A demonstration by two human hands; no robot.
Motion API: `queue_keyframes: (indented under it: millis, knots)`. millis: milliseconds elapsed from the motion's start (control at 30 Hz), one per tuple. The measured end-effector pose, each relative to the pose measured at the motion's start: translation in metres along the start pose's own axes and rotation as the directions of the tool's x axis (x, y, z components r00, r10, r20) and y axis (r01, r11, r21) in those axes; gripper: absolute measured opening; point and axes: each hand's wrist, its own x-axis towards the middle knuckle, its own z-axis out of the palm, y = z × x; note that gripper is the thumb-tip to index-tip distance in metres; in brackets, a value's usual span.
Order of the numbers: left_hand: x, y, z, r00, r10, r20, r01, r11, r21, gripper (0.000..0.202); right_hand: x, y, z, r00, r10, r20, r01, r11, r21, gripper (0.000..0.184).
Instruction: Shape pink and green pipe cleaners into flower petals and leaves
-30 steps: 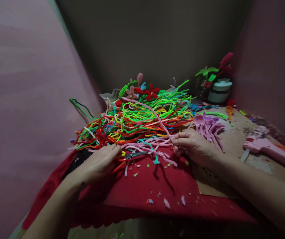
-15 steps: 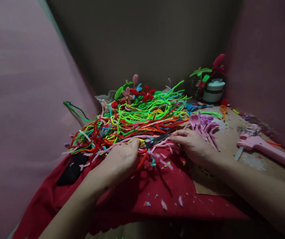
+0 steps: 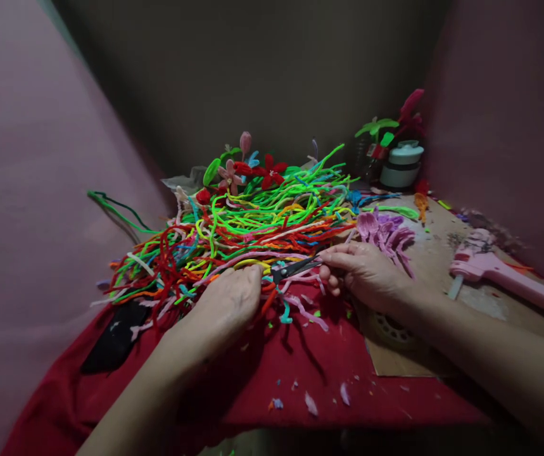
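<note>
Low over the red cloth (image 3: 309,373), my left hand (image 3: 231,297) is closed around the handle end of dark-bladed scissors (image 3: 293,268). Their blades point right, toward my right hand (image 3: 361,272). The thumb and forefinger of that hand pinch at the blade tips; what lies between them is too small to make out. Pink, red and turquoise pipe cleaners (image 3: 307,310) stick out beneath the scissors. Just behind both hands lies a large tangled heap of pipe cleaners (image 3: 272,221), mostly green, yellow and red.
A pink glue gun (image 3: 504,269) lies on the board (image 3: 447,316) at right, near purple fuzzy petals (image 3: 385,231). A tape roll (image 3: 392,332) is partly under my right forearm. At left lies a black phone-like slab (image 3: 114,339). Fuzzy flowers (image 3: 272,171) and a lidded jar (image 3: 401,166) stand behind.
The view has shifted slightly, so most things sit a little further left. Both hands keep their grips, with the scissors still between them; more of the tape roll shows.
</note>
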Motion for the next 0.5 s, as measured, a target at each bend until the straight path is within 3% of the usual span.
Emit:
queue_keyframes:
  millis: [500]
  knots:
    - [-0.006,0.01,-0.007,0.999,-0.038,0.033,0.035,0.994,0.107,0.024,-0.003,-0.002,0.002,0.998,0.014,-0.058,-0.019,0.997,-0.081,0.019]
